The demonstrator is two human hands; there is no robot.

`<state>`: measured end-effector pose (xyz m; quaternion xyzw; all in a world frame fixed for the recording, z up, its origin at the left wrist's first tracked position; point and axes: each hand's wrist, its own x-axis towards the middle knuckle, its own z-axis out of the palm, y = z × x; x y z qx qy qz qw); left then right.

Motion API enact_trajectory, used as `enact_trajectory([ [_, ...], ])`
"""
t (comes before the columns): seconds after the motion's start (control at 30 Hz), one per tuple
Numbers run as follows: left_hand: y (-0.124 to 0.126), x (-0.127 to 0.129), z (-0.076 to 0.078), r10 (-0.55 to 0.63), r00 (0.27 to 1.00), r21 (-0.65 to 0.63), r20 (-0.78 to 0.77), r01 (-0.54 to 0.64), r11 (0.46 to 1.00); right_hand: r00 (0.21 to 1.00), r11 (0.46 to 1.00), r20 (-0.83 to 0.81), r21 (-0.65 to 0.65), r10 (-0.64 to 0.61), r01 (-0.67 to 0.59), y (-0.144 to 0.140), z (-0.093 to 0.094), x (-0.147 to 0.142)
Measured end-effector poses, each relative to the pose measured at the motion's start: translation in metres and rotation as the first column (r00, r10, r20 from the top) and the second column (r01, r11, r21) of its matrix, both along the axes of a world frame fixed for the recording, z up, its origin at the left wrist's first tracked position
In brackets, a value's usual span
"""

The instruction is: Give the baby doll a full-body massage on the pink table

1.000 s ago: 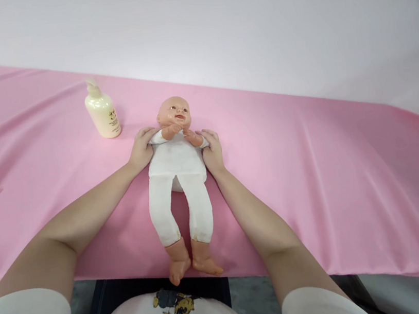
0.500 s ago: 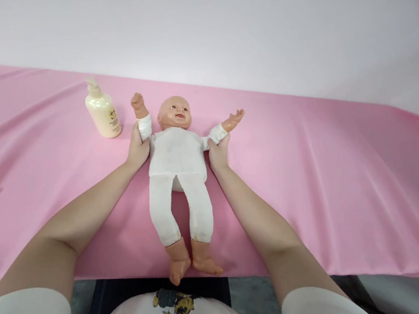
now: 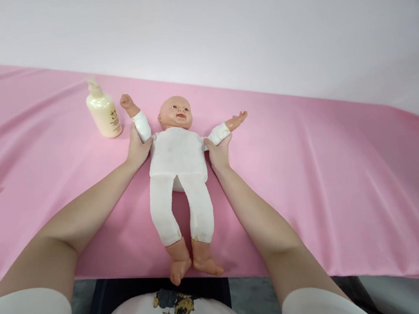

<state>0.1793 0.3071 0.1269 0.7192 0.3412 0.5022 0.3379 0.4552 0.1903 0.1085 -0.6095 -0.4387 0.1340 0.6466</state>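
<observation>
A baby doll [image 3: 176, 154] with a white cloth body and plastic head, hands and feet lies on its back, its feet toward me. My left hand [image 3: 139, 147] is closed around the doll's upper arm on the left, thumb near its shoulder. On the other side my right hand [image 3: 219, 151] grips the doll's other arm from below, with the thumb at the shoulder. Most of my fingers are hidden under the doll's arms. Both of its arms are spread outward, one ending in a fist and the other in an open hand.
A pump bottle [image 3: 104, 112] of pale yellow liquid stands upright left of the doll's raised fist. Pink cloth [image 3: 294, 181] with loose folds covers the table. Behind it rises a white wall [image 3: 253, 26]. The doll's feet reach the table's near edge.
The doll's left-side arm has swung outward to the left, toward the bottle, with my left hand on it. The right-side arm has shifted slightly outward.
</observation>
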Motion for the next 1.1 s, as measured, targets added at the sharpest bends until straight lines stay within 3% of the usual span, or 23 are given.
enact_trajectory([
  [0.2, -0.004, 0.001, 0.003, 0.006, 0.998, 0.089, -0.056, -0.001, 0.996, 0.970, 0.991, 0.238, 0.110, 0.052, -0.080, -0.009, 0.020, -0.012],
  [0.4, -0.009, 0.000, 0.006, -0.025, 0.986, 0.162, -0.163, 0.051, 0.985, 0.973, 0.994, 0.224, 0.073, 0.060, -0.078, -0.012, 0.028, -0.020],
  [0.63, -0.014, 0.002, 0.011, -0.048, 0.981, 0.177, -0.188, 0.082, 0.981, 0.946, 0.992, 0.306, 0.020, 0.112, -0.124, -0.008, 0.018, -0.015],
  [1.1, -0.017, 0.003, 0.015, -0.052, 0.973, 0.215, -0.226, 0.102, 0.971, 0.944, 0.991, 0.306, 0.017, 0.123, -0.135, -0.010, 0.024, -0.020],
])
